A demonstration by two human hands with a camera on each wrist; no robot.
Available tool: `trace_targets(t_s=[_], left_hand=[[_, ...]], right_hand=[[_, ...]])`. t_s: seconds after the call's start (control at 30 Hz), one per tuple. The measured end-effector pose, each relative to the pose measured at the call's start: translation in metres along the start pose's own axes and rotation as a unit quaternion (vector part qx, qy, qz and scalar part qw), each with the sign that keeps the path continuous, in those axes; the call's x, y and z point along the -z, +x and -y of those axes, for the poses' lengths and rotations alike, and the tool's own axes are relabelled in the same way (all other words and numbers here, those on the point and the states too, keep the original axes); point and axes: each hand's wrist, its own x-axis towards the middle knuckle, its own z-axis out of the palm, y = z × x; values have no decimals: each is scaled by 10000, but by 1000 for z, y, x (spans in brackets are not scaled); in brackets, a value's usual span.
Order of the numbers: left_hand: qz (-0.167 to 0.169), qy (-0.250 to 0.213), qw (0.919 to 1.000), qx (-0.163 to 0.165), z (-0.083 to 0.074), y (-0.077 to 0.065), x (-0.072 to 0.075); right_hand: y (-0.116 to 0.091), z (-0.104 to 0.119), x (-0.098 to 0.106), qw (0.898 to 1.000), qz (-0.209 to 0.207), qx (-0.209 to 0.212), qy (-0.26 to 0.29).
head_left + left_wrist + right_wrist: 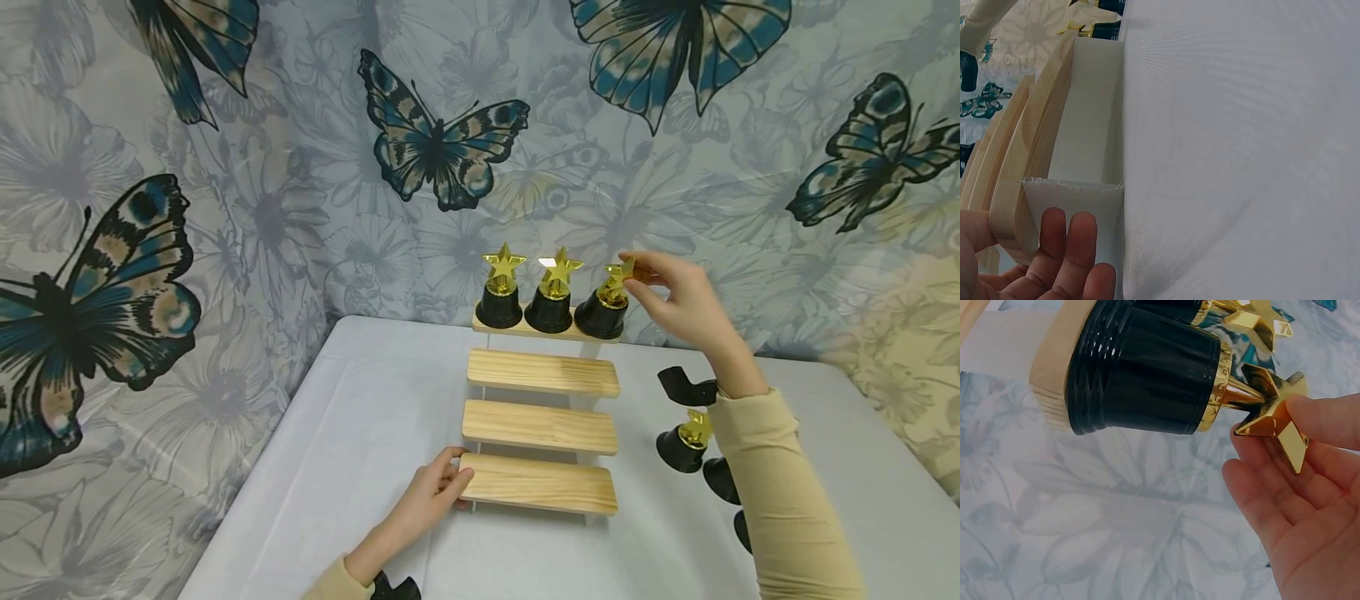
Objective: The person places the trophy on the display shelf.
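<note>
A tiered stand with several wooden shelves [542,428] stands on the white-covered table. Three small trophies, gold stars on black bases, line its top shelf: a left trophy [500,292], a middle trophy [553,296] and a right trophy [602,312]. My right hand [678,300] pinches the right trophy's gold star [1275,406] between thumb and fingers. This trophy leans slightly, its black base [1154,372] at the shelf's end. Down at the lowest shelf [540,485], my left hand [431,492] holds the left end, thumb on the wood [1007,206] and fingers [1082,237] beside the white support.
Right of the stand, another star trophy [682,446] lies tilted on the tablecloth [360,400], with more black bases partly behind my right sleeve [780,492]. A butterfly-patterned cloth [300,208] hangs close behind the top shelf.
</note>
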Motion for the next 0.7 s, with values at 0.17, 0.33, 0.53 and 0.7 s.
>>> trace_targets(t_s=[0.17,0.33,0.53,0.7], left_hand=[[1,0,10000,32,0,0,0],[24,12,10000,37,0,0,1],[7,-32,10000,28,0,0,1],[-2,-44,10000,63,-1,0,1]], right_hand=[[2,-1,-2,9999,50,-107,3],[3,-2,-4,9997,122,-190,1],[6,-2,-7,9997,130,-159,104],[6,-5,-10,9997,77,-114,192]])
